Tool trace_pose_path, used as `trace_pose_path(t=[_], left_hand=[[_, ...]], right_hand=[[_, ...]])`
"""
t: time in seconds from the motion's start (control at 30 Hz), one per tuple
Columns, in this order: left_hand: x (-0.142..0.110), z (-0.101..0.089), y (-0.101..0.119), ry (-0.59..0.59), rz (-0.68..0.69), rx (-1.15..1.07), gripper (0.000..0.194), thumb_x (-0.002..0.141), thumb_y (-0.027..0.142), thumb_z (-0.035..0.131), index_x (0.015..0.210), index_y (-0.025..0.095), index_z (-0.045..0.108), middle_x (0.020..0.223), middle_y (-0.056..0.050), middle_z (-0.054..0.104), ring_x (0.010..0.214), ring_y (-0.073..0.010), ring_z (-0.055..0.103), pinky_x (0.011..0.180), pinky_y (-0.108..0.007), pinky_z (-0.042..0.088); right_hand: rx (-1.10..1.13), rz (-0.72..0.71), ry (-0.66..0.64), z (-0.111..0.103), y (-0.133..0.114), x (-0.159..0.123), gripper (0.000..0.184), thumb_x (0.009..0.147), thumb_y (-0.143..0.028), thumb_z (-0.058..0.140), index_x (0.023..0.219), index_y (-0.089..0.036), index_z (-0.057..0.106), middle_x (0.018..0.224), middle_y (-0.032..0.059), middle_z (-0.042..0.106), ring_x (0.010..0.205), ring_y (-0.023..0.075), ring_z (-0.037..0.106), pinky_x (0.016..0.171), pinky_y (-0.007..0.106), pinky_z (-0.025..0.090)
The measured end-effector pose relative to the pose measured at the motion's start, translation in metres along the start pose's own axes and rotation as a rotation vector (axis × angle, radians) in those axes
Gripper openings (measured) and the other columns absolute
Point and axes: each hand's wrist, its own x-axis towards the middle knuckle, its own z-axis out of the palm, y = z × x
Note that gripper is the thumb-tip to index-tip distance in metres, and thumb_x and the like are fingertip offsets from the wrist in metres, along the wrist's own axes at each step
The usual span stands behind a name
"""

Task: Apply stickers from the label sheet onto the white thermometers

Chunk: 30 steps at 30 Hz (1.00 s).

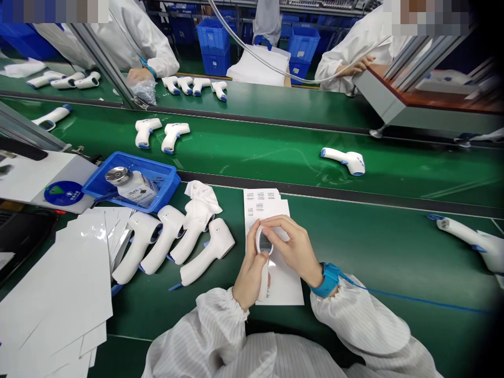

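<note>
Partly hidden behind the fingers of the left hand (pixel 250 270): handle of a white handheld device (pixel 263 281), held over printed sheets (pixel 285 287) on the green table (pixel 354 239). Left fingers clamped around the device; fingers of the right hand (pixel 295 249) bent together onto the rim of its dark oval display (pixel 265 242). Print mostly covered or too small to read. At far right, cut off by dark shading: another pistol-shaped device (pixel 468 234). Between sheets and that device, open matte tabletop; beyond, black rail (pixel 315 195) and smooth green belt (pixel 252 152). At left, four smooth, curved white devices (pixel 207 254), crumpled white cloth (pixel 202 197) over one; behind, blue plastic tray (pixel 167 191) with metal-capped bottle (pixel 137 188).
</note>
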Motion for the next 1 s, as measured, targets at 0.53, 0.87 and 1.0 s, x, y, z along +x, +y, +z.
trace_pose_path(t=[0.53,0.87,1.0], left_hand=[[0.017,-0.003,-0.007,0.152,0.488,1.296,0.067,0.089,0.026,0.053,0.15,0.026,0.027,0.157,-0.015,0.023,0.146,-0.0388,0.015,0.111,-0.065,0.023],[0.02,-0.012,-0.036,0.379,0.531,1.23,0.046,0.097,0.02,0.034,0.141,0.011,0.044,0.152,-0.019,0.036,0.143,-0.0354,0.027,0.112,-0.061,0.031],[0.013,-0.012,0.007,0.298,0.295,0.531,0.048,0.098,0.04,0.037,0.143,0.023,0.037,0.154,-0.011,0.031,0.144,-0.0299,0.024,0.116,-0.053,0.025]], right_hand=[[-0.528,0.365,0.174,-0.063,0.04,0.182,0.048,0.082,-0.034,0.063,0.122,-0.01,0.05,0.129,0.0208,0.052,0.124,0.0326,0.046,0.099,0.041,0.038],[-0.547,0.502,0.394,-0.159,0.091,0.156,0.06,0.073,-0.024,0.061,0.125,-0.002,0.039,0.131,0.0341,0.042,0.127,0.0457,0.034,0.1,0.064,0.026],[-0.378,0.226,0.074,-0.134,0.076,0.132,0.054,0.074,-0.024,0.063,0.124,-0.013,0.048,0.122,0.016,0.058,0.112,0.0294,0.055,0.097,0.044,0.044]])
